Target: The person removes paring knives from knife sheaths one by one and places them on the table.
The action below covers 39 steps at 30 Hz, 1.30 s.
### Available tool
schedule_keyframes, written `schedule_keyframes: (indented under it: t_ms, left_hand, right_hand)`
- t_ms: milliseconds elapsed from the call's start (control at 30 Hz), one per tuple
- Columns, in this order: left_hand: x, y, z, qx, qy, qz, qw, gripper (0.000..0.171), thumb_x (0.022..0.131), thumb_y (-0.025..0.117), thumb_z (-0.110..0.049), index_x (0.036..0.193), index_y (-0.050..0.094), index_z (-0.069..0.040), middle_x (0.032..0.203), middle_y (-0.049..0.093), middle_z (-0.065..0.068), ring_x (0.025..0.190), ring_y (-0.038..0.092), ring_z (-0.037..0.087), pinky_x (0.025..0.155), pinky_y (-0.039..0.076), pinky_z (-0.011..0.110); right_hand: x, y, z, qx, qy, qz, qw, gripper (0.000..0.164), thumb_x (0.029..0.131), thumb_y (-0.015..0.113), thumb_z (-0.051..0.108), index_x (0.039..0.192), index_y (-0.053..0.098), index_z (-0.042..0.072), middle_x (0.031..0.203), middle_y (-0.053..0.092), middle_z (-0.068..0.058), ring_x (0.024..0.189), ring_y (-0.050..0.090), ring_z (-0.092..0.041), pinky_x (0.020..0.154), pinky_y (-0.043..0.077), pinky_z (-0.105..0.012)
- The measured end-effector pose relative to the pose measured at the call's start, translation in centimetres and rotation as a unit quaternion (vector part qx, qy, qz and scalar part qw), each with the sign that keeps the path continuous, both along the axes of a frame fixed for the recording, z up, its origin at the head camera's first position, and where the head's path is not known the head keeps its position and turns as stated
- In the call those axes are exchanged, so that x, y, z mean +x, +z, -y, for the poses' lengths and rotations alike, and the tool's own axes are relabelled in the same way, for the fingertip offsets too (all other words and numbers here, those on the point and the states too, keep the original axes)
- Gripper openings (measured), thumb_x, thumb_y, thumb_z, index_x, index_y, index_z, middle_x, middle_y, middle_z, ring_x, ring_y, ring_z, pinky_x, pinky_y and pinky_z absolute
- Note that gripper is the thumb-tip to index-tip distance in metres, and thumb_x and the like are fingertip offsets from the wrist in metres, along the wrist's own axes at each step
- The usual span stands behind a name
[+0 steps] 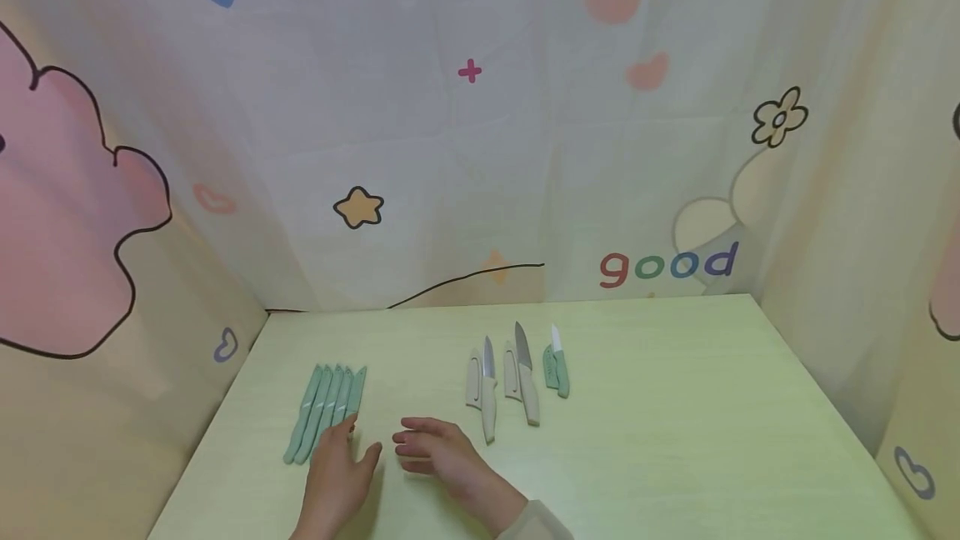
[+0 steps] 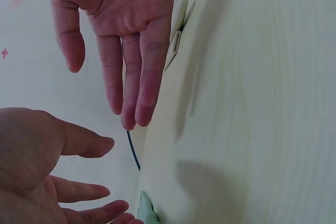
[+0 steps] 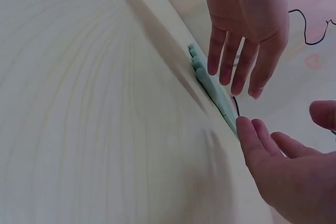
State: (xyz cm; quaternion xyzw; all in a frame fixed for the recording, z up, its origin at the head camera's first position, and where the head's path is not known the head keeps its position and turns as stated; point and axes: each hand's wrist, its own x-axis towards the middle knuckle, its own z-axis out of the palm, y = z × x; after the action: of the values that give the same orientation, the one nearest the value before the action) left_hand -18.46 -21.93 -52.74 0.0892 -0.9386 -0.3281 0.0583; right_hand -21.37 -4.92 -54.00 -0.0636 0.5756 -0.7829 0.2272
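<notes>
My left hand [image 1: 337, 469] hovers over the near end of a row of several green sheathed knives [image 1: 324, 407], hiding some of their handles. Facing it, my right hand [image 1: 447, 457] is held above the table with fingers extended toward the left. Both palms appear bare in the left wrist view, where the right hand [image 2: 131, 35] is above and the left hand [image 2: 58, 171] at lower left. The right wrist view has the green knives [image 3: 210, 85] behind the left hand [image 3: 249, 19], with the right hand [image 3: 289, 177] lower down. Neither hand holds anything.
Right of centre lie two beige-handled knives, one smaller [image 1: 489, 394] and one larger [image 1: 527, 382], each beside its beige sheath. Next to them is a small green-handled knife [image 1: 561, 369] with a green sheath [image 1: 551, 367]. A printed curtain [image 1: 465, 148] surrounds the pale table [image 1: 675, 440].
</notes>
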Motion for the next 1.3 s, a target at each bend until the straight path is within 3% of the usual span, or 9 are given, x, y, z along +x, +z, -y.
schedule_keyframes:
  t_ms: [167,467,800,1100,1300]
  left_hand:
    - [0.0,0.1,0.8,-0.013,0.007,0.0,0.9999,0.061,0.089,0.065,-0.021,0.134,0.042,0.013,0.13,0.044,0.037,0.118,0.037,0.053,0.098,0.037,0.068]
    - [-0.1,-0.5,1.4,-0.003,0.002,0.014,0.9999,0.063,0.088,0.066,-0.017,0.133,0.04,0.017,0.128,0.044,0.042,0.12,0.036,0.053,0.1,0.036,0.068]
    - [0.0,-0.4,1.1,-0.016,-0.005,0.019,0.9997,0.057,0.088,0.064,-0.018,0.13,0.045,0.016,0.127,0.048,0.039,0.12,0.04,0.05,0.1,0.038,0.065]
    - [-0.3,-0.7,0.9,-0.006,-0.001,0.035,0.9994,0.058,0.089,0.064,-0.022,0.131,0.046,0.015,0.128,0.049,0.037,0.119,0.041,0.05,0.098,0.04,0.065]
    - [-0.6,-0.8,1.0,0.001,0.007,0.036,0.9993,0.056,0.091,0.06,-0.02,0.134,0.044,0.012,0.123,0.053,0.033,0.114,0.048,0.046,0.093,0.044,0.063]
  right_hand:
    - [-0.2,-0.4,0.7,-0.042,0.025,0.02,0.999,0.05,0.097,0.051,0.019,0.136,0.043,-0.012,0.128,0.057,-0.027,0.114,0.054,-0.034,0.098,0.049,-0.047]
    - [0.0,-1.2,2.3,-0.11,0.046,0.079,0.99,0.057,0.1,0.048,0.027,0.139,0.035,-0.013,0.138,0.044,-0.032,0.12,0.048,-0.035,0.109,0.036,-0.052]
    - [0.3,-1.6,3.8,-0.116,0.044,0.103,0.987,0.051,0.099,0.048,0.023,0.135,0.04,-0.014,0.133,0.049,-0.028,0.11,0.054,-0.024,0.109,0.038,-0.048]
    - [0.4,-1.5,4.7,-0.102,0.041,0.105,0.988,0.045,0.096,0.053,0.023,0.127,0.051,-0.009,0.116,0.062,-0.013,0.096,0.056,-0.013,0.09,0.05,-0.029]
    - [0.2,-1.4,4.7,-0.098,0.045,0.1,0.989,0.045,0.096,0.051,0.022,0.129,0.05,-0.009,0.116,0.062,-0.012,0.099,0.057,-0.015,0.098,0.048,-0.037]
